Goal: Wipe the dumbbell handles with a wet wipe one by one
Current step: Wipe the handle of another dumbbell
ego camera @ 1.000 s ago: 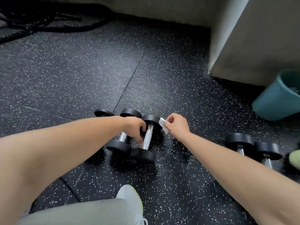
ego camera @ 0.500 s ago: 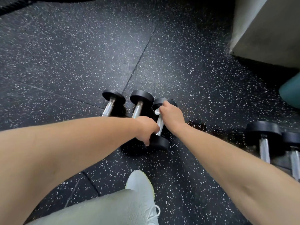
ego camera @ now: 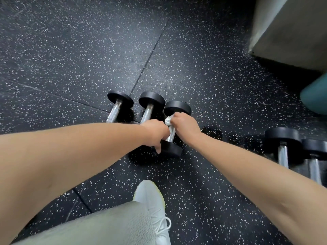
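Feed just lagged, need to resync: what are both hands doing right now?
Left hand: grips the dumbbell at its near end.
Right hand: holds the wet wipe against that dumbbell's handle.

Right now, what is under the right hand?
The white wet wipe sticks out under the right hand, against the chrome dumbbell handle. How far the wipe wraps round the handle is hidden by that hand.

Black speckled rubber floor [ego camera: 88, 50] lies open ahead and to the left. Three black-headed chrome dumbbells [ego camera: 147, 110] lie side by side with only narrow slots between handles; the left hand [ego camera: 155, 133] and the right hand [ego camera: 184, 124] with its white wet wipe [ego camera: 168, 121] cover the rightmost handle. Bare floor separates them from two similar dumbbells [ego camera: 283, 152] at right. A teal bin [ego camera: 315, 99] and grey wall corner [ego camera: 292, 32] close the far right.
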